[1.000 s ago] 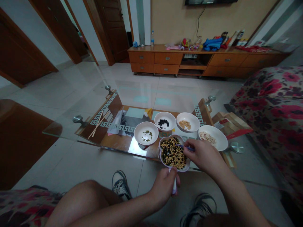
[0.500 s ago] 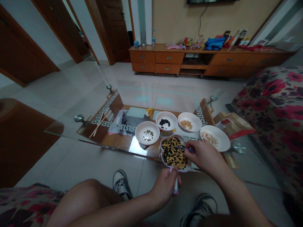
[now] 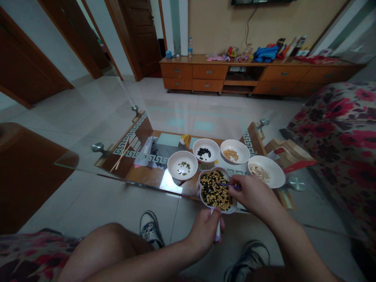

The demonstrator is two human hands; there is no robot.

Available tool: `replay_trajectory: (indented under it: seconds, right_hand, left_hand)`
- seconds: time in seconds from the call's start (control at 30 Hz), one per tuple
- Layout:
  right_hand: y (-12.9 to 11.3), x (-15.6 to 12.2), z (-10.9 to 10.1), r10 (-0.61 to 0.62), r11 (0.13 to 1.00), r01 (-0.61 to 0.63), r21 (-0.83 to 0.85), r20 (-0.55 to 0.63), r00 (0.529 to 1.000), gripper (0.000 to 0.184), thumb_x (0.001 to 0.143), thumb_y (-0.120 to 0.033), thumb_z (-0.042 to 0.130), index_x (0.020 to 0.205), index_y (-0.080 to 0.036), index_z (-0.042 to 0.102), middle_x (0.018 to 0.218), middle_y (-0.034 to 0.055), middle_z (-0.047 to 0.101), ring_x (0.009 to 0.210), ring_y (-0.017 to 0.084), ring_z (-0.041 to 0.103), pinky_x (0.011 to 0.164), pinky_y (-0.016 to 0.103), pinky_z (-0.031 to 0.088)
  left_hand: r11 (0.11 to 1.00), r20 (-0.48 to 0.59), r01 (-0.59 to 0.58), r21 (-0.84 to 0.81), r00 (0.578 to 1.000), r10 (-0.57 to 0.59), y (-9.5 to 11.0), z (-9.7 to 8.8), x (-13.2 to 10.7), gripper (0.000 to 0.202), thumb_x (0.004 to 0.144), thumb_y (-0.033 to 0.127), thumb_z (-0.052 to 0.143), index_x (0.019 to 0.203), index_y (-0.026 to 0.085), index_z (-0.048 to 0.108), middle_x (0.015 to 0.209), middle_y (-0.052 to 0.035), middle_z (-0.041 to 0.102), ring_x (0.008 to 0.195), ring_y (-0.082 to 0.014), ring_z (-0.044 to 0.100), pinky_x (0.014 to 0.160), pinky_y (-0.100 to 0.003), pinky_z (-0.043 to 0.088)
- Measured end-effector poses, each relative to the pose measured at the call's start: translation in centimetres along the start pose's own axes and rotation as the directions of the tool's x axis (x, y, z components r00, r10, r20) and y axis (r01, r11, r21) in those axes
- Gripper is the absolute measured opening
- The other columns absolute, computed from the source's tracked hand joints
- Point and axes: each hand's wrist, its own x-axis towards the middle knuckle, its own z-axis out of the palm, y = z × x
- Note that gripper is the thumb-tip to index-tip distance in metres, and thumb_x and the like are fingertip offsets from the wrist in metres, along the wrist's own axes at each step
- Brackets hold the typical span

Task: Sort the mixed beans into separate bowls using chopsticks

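Note:
My left hand [image 3: 205, 231] is closed around the pale handle of a scalloped bowl [image 3: 202, 196] with a lilac rim. The bowl is heaped with mixed beans [image 3: 216, 190], yellowish, black and green. Pinched in my right hand [image 3: 249, 192] is a thin purple utensil [image 3: 232, 185], its tip among the beans; its exact kind is hard to make out. Beyond are white bowls: one with a few green beans [image 3: 182, 156], one with black beans [image 3: 197, 144], one with yellowish beans [image 3: 225, 142]. At right, an oval white bowl [image 3: 277, 176] holds pale flat pieces.
The bowls stand on a glass table [image 3: 82, 160] with metal knobs and a wooden shelf below. Wooden sticks [image 3: 120, 158] lie at the left. A brown paper bag [image 3: 290, 154] is at the right, near a flowered sofa [image 3: 337, 117]. A long wooden cabinet [image 3: 208, 72] stands behind.

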Motion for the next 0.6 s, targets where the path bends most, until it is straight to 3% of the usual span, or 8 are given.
replay_trajectory:
  seconds: [0.6]
  right_hand:
    - [0.43, -0.02, 0.22, -0.049, 0.999, 0.050, 0.017, -0.041, 0.998, 0.014, 0.082, -0.028, 0.061, 0.074, -0.023, 0.072, 0.068, 0.0034, 0.070, 0.061, 0.017, 0.062, 0.056, 0.026, 0.033]
  left_hand:
    - [1.000, 0.001, -0.003, 0.004, 1.000, 0.003, -0.20, 0.06, 0.09, 0.069, 0.077, 0.086, 0.031, 0.065, 0.021, 0.052, 0.043, 0.0031, 0.042, 0.040, -0.0124, 0.043, 0.044, -0.025, 0.031]
